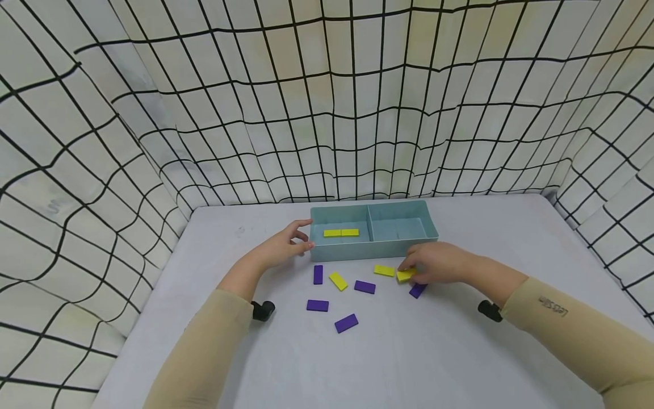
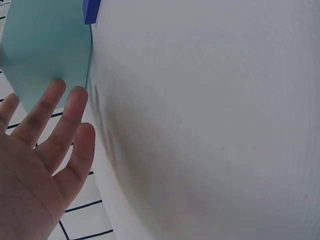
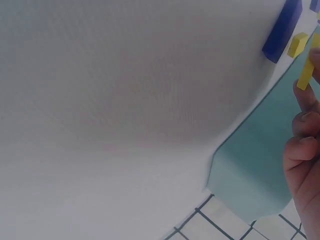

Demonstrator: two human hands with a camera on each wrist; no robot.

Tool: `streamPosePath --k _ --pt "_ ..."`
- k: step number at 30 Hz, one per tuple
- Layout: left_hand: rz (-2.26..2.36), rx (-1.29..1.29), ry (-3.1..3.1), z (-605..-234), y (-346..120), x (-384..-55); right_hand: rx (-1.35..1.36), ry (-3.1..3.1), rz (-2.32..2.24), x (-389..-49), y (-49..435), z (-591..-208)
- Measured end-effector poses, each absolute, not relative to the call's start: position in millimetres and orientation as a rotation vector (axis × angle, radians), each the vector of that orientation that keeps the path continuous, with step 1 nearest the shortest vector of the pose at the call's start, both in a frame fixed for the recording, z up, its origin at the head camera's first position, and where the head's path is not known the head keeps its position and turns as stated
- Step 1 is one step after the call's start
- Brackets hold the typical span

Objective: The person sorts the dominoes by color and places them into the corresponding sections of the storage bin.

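Observation:
My right hand point(image 1: 439, 262) pinches a yellow block point(image 1: 406, 275) in front of the teal box point(image 1: 337, 253); in the right wrist view that block point(image 3: 308, 65) lies between thumb and fingertip. Under the right fingers a purple block point(image 1: 418, 291) is partly covered. At the box's left end is my left hand point(image 1: 281, 245), fingers spread and fingertips right at the wall; the left wrist view shows this hand point(image 2: 45, 150) holding nothing. Two yellow blocks point(image 1: 341, 233) lie end to end in the box's left compartment. The right compartment point(image 1: 401, 227) shows a bare floor.
Before the box lie two more yellow blocks point(image 1: 384, 270) and several purple blocks point(image 1: 365, 287), scattered on the white table point(image 1: 286, 363). A wall of black netting point(image 1: 352, 113) over white panels stands behind and at both sides.

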State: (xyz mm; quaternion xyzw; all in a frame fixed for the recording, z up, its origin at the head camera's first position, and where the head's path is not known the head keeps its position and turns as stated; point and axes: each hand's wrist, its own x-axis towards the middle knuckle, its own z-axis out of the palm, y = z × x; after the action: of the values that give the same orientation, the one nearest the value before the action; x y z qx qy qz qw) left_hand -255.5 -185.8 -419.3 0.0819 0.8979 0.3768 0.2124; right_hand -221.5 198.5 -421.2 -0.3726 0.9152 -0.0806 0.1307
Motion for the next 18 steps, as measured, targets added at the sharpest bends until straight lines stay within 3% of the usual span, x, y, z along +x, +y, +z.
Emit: streamPosePath --k 18 --pt "1.051 0.224 2.489 -420 -188 -255 -1.052 2.625 -0.427 -228 192 -390"
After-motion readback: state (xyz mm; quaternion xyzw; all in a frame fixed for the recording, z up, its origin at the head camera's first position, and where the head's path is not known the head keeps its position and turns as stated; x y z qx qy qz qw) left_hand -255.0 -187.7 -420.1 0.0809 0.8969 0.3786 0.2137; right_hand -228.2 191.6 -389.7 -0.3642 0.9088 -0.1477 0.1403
